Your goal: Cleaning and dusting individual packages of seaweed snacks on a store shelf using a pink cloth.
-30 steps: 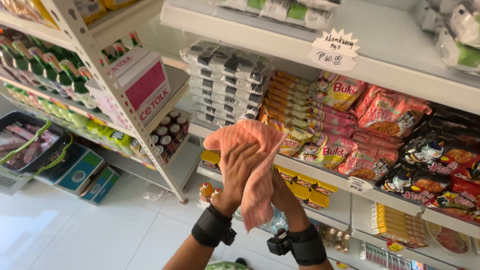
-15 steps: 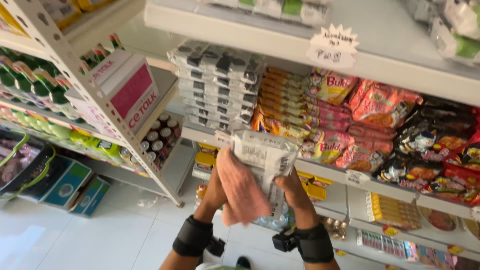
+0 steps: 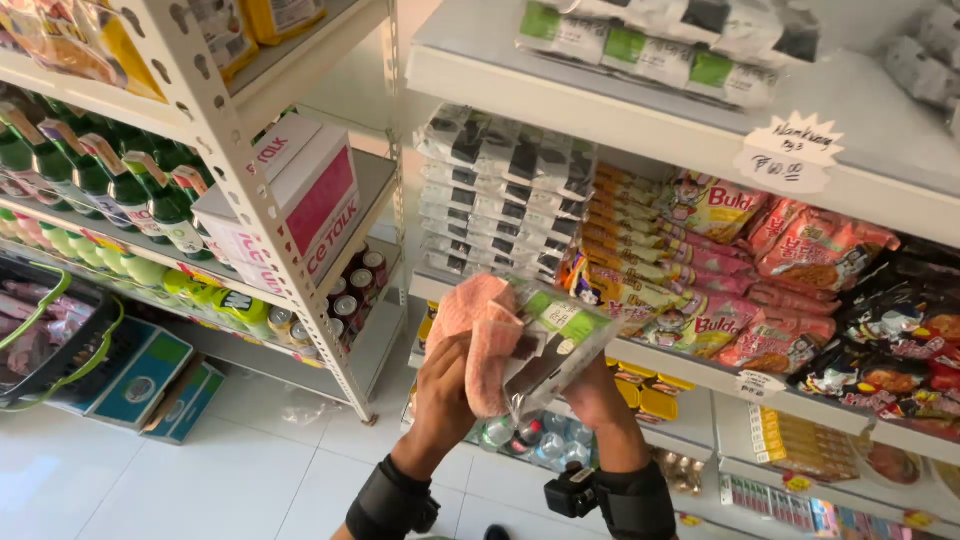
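Packet: a clear snack packet (image 3: 560, 345) with green label, tilted.
Left hand (image 3: 445, 385): curled, pressing a pink cloth (image 3: 485, 335) on it.
Right hand (image 3: 590, 390): closed, gripping the packet from below.

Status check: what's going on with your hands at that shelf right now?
Left hand grip on pink cloth, pressed to packet. Right hand grip on clear snack packet. Stocked shelf close behind; nothing between.

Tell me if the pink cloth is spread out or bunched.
Bunched: the pink cloth is gathered in the left hand, pressed against the clear packet.
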